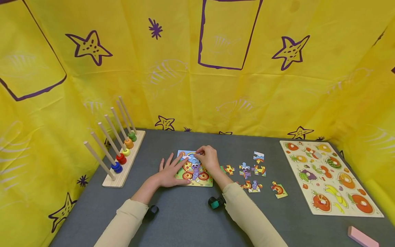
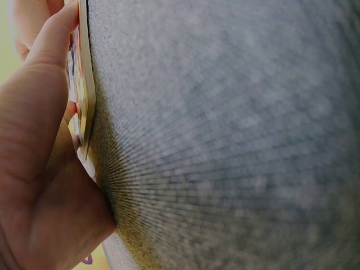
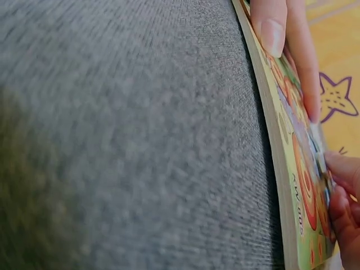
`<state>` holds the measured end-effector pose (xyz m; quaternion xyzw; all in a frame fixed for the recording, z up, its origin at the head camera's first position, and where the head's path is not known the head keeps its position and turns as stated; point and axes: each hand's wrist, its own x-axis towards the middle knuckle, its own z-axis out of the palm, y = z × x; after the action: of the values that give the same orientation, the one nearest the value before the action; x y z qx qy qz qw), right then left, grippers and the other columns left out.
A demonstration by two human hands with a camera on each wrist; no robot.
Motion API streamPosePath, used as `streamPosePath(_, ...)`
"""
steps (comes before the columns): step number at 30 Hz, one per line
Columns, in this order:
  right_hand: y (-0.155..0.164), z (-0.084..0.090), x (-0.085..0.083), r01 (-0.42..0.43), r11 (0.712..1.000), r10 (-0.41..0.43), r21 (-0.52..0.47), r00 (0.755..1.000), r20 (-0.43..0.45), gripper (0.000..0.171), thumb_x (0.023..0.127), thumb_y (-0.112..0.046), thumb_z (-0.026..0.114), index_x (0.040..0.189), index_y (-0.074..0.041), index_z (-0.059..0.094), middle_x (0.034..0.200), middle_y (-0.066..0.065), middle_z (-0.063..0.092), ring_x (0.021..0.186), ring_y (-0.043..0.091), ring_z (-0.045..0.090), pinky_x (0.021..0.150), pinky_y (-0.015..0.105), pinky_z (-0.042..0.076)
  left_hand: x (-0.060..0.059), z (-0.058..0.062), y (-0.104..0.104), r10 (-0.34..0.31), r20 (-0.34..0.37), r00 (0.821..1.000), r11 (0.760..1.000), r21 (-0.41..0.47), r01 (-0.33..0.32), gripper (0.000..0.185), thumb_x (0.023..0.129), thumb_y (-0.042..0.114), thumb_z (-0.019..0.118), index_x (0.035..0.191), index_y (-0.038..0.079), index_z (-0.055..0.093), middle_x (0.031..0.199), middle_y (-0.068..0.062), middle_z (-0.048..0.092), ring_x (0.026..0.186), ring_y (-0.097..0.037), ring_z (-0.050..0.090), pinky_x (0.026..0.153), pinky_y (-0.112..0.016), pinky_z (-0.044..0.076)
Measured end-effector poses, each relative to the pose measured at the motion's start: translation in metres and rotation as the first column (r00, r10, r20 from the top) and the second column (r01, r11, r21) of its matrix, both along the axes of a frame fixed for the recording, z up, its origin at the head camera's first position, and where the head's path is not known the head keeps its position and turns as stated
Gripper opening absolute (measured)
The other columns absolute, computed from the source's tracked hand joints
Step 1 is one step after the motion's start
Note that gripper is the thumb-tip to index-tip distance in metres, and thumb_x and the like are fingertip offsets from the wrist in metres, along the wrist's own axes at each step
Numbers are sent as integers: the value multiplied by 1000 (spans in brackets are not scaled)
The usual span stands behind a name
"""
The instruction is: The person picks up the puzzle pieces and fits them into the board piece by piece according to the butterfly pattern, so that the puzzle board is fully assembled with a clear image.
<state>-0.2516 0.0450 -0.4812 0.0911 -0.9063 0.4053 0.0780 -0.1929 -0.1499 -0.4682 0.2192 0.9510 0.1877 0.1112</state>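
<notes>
Both hands (image 1: 188, 166) press flat on puzzle board (image 1: 197, 180).

Under the fingers (image 1: 182, 161) lies a puzzle board (image 1: 203, 180) with orange swirls and a purple figure on green. The surface (image 1: 185, 219) is dark grey. The backdrop (image 1: 185, 68) beyond the fingers is yellow with purple stars. Both sleeves (image 1: 247, 216) are beige.

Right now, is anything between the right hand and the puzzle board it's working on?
Nothing visible. The right hand already rests its curled fingers on the puzzle board at its top edge; the left hand lies flat on the board's left side.
</notes>
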Motion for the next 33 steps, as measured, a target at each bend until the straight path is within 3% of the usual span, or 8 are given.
streamPosePath(9, 1, -2, 1, -8, 999, 9, 33, 999, -32, 11, 79, -21, 74, 82, -12, 68, 81, 1, 55, 73, 13, 48, 65, 28, 41, 0, -1, 0, -3, 0, 1000, 1000, -8, 3, 89, 77, 63, 58, 148, 24, 21, 154, -4, 5, 137, -40, -4, 99, -66, -1)
streamPosePath(14, 6, 1, 6, -78, 995, 79, 62, 997, -23, 9, 80, -20, 72, 85, -12, 71, 82, 2, 55, 73, 15, 47, 65, 29, 39, 1, -1, 1, -1, 5, 1000, 1000, -13, 1, 90, 77, 65, 56, 148, 25, 20, 154, -3, 5, 137, -39, -4, 99, -65, 0)
streamPosePath(18, 12, 5, 11, -138, 986, 137, 93, 990, 16, 18, 77, -22, 75, 91, -11, 72, 89, 3, 57, 79, 17, 49, 70, 32, 40, 1, -2, 0, 0, -3, 1000, 1000, -22, 0, 90, 76, 66, 56, 148, 25, 19, 154, -3, 4, 137, -39, -3, 99, -65, 0)
streamPosePath(25, 19, 4, 10, -189, 979, 187, 74, 982, 29, 25, 76, -23, 76, 98, -12, 72, 95, 4, 57, 82, 20, 50, 71, 33, 40, 1, -1, 1, 6, -21, 1000, 1000, -18, -6, 91, 75, 66, 57, 148, 25, 21, 154, -3, 6, 138, -38, -2, 99, -66, 0)
streamPosePath(29, 20, 2, 8, -204, 977, 203, 55, 979, 25, 25, 77, -24, 75, 98, -13, 71, 92, 5, 55, 77, 20, 48, 67, 31, 39, -1, 1, 1, -27, -62, 998, 999, -30, 25, 92, 74, 66, 58, 147, 20, 25, 154, -6, 7, 138, -36, -3, 101, -64, -2)
streamPosePath(33, 20, 1, 7, -208, 978, 207, 37, 978, 29, 25, 77, -23, 75, 99, -13, 71, 91, 6, 53, 76, 21, 47, 66, 31, 38, -6, 2, 3, -106, -115, 988, 994, -16, 105, 93, 75, 63, 61, 145, 10, 29, 153, -8, 14, 139, -31, 1, 106, -56, -2)
